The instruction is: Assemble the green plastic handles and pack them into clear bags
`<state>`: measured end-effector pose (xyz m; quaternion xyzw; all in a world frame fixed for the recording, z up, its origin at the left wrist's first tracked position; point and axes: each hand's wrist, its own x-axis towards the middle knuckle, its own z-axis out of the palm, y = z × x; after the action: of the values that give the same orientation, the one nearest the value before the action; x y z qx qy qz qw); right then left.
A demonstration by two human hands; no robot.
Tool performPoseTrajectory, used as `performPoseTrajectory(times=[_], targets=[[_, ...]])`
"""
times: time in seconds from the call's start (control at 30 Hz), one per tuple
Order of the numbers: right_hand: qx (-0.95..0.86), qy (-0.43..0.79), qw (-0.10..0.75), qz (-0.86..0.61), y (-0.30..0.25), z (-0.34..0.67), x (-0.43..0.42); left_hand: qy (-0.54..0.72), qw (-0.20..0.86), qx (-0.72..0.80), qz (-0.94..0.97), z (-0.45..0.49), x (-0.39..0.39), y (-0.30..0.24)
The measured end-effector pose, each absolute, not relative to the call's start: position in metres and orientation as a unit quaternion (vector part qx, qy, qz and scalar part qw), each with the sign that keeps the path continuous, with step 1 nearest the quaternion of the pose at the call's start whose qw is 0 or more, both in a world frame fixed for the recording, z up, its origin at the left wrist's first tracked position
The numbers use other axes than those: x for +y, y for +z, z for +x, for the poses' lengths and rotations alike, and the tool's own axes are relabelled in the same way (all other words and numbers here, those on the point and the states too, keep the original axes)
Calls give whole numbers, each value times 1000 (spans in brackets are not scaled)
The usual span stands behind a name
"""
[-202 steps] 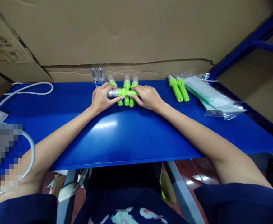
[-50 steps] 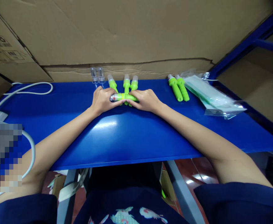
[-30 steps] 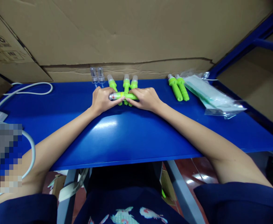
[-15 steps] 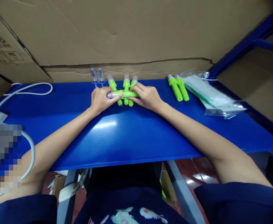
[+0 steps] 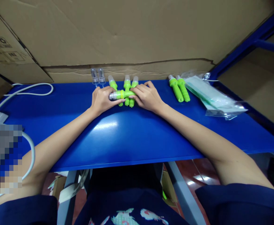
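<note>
My left hand (image 5: 102, 99) is closed round the clear cap end of a lime-green stick (image 5: 125, 93) with a yellow ring at its middle. It looks like a small light, though I cannot be sure. The green end is gripped by my right hand (image 5: 148, 97), its fingertips bent over it. The stick lies level across the hands, above three similar green sticks (image 5: 127, 83) with translucent tips. Those lie side by side on the table, partly covered by the hands. Beyond my left hand are two clear plastic caps (image 5: 97, 76).
The blue table (image 5: 127, 137) ends at a cardboard wall (image 5: 118, 37). Two more green sticks (image 5: 179, 88) lie at right, beside a clear plastic bag (image 5: 215, 97) with pale contents. A white cable (image 5: 43, 89) loops at left, near a pixelated patch. A blue frame (image 5: 247, 47) borders the right.
The held stick has turned slightly between my hands, showing more of its yellow ring and clear cap. My right fingers have shifted on the green end. Everything on the table stays in place.
</note>
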<state>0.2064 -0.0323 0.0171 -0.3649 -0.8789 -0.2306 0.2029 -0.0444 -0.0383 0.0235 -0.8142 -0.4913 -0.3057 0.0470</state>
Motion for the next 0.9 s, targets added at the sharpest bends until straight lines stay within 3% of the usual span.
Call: performPoseTrajectory(times=[0.5, 0.9], targets=[[-861, -212, 236, -398, 23, 200, -40, -320, 29, -530, -784, -40, -41, 25], [-871, -231, 215, -377, 17, 205, -36, -299, 38, -530, -793, -43, -41, 27]])
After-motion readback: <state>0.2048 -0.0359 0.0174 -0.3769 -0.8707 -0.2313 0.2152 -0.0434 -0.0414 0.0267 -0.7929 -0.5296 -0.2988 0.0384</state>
